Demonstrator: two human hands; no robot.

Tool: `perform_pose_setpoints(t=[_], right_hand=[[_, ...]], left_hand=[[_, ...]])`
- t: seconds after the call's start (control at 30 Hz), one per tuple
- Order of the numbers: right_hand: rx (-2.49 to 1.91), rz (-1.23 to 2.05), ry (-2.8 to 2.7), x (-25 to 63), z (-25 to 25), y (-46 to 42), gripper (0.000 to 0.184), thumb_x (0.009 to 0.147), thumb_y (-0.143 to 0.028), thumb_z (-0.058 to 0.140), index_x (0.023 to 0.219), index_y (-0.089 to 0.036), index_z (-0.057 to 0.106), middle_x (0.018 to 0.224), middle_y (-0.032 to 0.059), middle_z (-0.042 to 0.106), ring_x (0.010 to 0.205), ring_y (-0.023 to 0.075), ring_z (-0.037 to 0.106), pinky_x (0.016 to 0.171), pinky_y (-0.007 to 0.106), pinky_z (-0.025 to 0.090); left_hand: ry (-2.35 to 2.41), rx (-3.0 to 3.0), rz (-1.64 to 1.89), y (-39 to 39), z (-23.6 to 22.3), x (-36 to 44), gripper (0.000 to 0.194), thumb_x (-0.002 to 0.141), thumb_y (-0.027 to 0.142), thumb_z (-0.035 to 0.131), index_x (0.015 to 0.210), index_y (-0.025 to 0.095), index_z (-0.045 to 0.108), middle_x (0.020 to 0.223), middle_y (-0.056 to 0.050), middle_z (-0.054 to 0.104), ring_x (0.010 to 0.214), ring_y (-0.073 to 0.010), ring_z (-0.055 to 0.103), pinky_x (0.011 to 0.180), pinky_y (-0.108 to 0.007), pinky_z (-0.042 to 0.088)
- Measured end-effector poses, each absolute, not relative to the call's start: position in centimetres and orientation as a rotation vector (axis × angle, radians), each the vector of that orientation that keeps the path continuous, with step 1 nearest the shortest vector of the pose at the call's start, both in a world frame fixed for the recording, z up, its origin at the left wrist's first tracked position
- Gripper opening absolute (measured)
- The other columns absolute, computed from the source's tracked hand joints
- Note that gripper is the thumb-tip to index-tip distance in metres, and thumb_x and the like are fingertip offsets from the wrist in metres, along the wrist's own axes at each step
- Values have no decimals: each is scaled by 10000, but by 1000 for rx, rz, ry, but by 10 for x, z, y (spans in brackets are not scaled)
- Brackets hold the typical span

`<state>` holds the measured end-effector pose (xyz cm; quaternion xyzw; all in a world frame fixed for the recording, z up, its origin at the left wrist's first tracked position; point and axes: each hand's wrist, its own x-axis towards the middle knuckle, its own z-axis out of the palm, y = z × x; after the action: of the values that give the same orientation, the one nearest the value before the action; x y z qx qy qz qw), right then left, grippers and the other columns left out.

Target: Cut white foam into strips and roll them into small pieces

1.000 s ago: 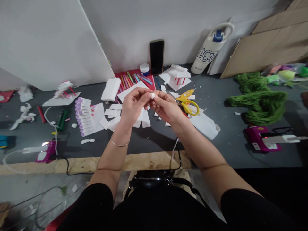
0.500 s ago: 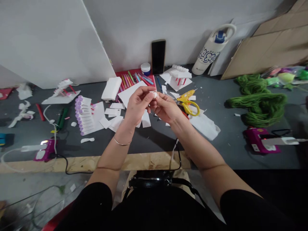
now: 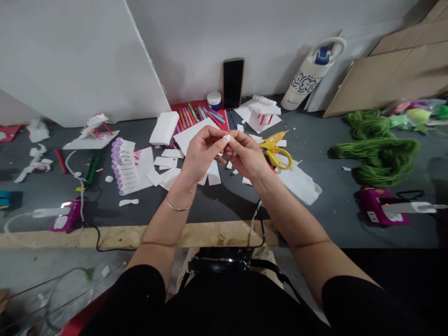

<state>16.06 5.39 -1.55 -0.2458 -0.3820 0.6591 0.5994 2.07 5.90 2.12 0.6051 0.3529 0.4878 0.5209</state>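
A small white lump [image 3: 227,138], soft-looking like modelling clay, is pinched between the fingertips of my left hand [image 3: 203,151] and my right hand [image 3: 247,154]. Both hands are closed and meet above the middle of the dark table. White card pieces [image 3: 166,162] lie under and beside my left hand. Close to my right hand are yellow-handled scissors [image 3: 278,157] and a folded white sheet [image 3: 301,184]. Further left, a fan of white strips with purple round tips [image 3: 123,168] rests on white card.
Behind my hands are coloured pens [image 3: 196,114], a white-lidded jar [image 3: 214,100], an upright phone [image 3: 233,83] and a small white model on red posts [image 3: 262,112]. A bottle [image 3: 308,77] and green yarn [image 3: 381,149] are at right. Purple power sockets [image 3: 68,217] with cables sit near the front edge.
My fingers have shifted slightly around the white lump, which was more covered half a second ago and shows again now. The whole view has drifted a little; the table things stay put.
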Motion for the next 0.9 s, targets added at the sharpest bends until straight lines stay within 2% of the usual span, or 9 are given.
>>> perform_pose_setpoints(t=[0.2,0.3,0.43,0.53,0.7,0.77,0.9], right_hand=[[-646,1338,-987,158,-9,48,449,731,-611,904,847,-251,662,733,-47,611,685,100,570,639,247,518],[-634,1358,-966,157,-12,50,439,735,-598,906,842,-248,663,723,-50,616,681,97,578,631,239,519],[-593,1538,-857,161,-20,57,382,738,-517,925,871,-239,699,743,-51,640,672,80,584,639,222,537],[-583,1542,-801,162,-23,60,350,730,-474,936,871,-247,710,747,-60,635,673,71,585,662,217,545],[-637,1337,-824,152,-24,58,403,691,-563,937,824,-263,702,793,-45,663,699,94,584,684,263,549],[-643,1281,-837,149,-24,57,427,674,-585,942,812,-262,699,767,-46,650,685,96,561,662,265,529],[-627,1293,-850,150,-26,60,439,673,-587,947,811,-252,698,725,-56,621,651,81,524,626,244,493]], left_hand=[[820,1511,1186,61,19,17,199,918,377,771,918,218,652,796,13,705,689,-120,718,504,-202,604],[843,1576,1201,64,17,15,255,935,453,762,914,220,660,773,14,690,663,-119,705,507,-210,608],[838,1668,1238,71,11,11,319,929,529,760,1096,262,712,856,9,700,686,-115,709,531,-214,615],[917,1764,1313,72,8,12,376,881,505,820,1168,277,737,950,0,716,784,-124,726,574,-203,618],[1077,1896,1411,66,5,20,234,906,379,812,1086,235,775,1026,-30,757,875,-135,726,635,-200,615],[1070,1899,1428,65,3,23,172,924,378,795,1013,233,777,994,-23,759,834,-123,718,629,-200,609],[1031,1840,1403,67,2,24,177,939,399,770,929,223,754,924,-11,736,769,-114,698,610,-206,596]])
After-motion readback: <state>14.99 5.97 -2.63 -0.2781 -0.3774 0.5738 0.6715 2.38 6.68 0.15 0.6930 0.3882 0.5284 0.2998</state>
